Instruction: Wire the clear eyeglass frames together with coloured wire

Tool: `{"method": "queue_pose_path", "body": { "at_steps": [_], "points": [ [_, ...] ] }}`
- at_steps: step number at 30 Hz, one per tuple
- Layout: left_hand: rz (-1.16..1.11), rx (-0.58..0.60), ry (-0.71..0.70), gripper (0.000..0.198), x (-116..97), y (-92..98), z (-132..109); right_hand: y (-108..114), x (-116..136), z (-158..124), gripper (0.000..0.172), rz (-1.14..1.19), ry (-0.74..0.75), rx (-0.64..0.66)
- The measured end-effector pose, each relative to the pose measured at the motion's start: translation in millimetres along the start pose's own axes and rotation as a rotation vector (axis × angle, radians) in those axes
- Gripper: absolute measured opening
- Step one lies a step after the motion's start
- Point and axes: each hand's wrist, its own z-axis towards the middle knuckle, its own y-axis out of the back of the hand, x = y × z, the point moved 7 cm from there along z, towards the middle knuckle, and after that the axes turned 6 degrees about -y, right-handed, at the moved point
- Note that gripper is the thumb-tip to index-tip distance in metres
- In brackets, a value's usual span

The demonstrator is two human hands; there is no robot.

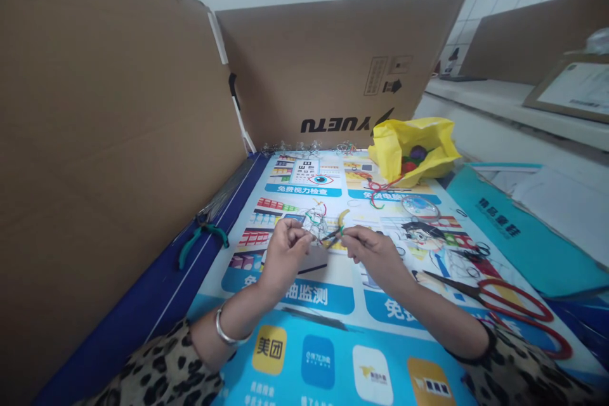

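Observation:
My left hand is closed in a pinch; whatever thin thing it may hold is too small to make out. Facing it, my right hand pinches a thin green strand at its fingertips. Just beyond the fingers lies a small tangle of thin wire with red, green and yellow bits. A dark tool with a yellow end lies between the two hands, close to the right fingertips; its kind is unclear. To the left, teal-handled pliers rest by a bundle of thin metal wires.
Large red-handled scissors and small black scissors lie right of my right arm. A yellow bag with coloured balls, a coil of clear line and a turquoise box stand farther back. Cardboard walls enclose the left and back.

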Motion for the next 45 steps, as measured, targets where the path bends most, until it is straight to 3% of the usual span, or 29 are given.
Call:
{"method": "queue_pose_path", "body": {
  "at_steps": [4, 9, 17, 29, 36, 41, 45],
  "points": [
    [0.041, -0.005, 0.001, 0.023, -0.6, 0.5, -0.7, -1.8, 11.8, -6.8, 0.017, -0.057, 0.077, -0.010],
    [0.135, -0.005, -0.021, 0.022, -1.7, 1.6, -2.8, -18.4, 26.6, -14.9, 0.018, -0.166, 0.299, 0.075],
    [0.329, -0.015, -0.143, 0.016, -4.7, 1.6, -7.2, -30.1, 34.7, -12.5, 0.017, -0.469, 0.398, -0.018],
    [0.488, 0.008, -0.417, 0.013, -17.5, -1.0, -12.9, -39.1, 45.2, -10.4, 0.015, -0.855, 0.290, -0.112],
    [0.581, 0.016, -0.551, 0.015, -22.0, -5.0, -17.5, -41.8, 46.3, -14.7, 0.020, -0.966, 0.378, -0.188],
    [0.579, 0.036, -0.562, 0.015, -19.2, -9.0, -19.5, -44.0, 44.3, -17.4, 0.024, -1.000, 0.466, -0.197],
    [0.531, 0.027, -0.504, 0.013, -15.8, -8.0, -19.4, -43.4, 38.1, -12.4, 0.024, -0.937, 0.394, -0.132]
  ]
}}
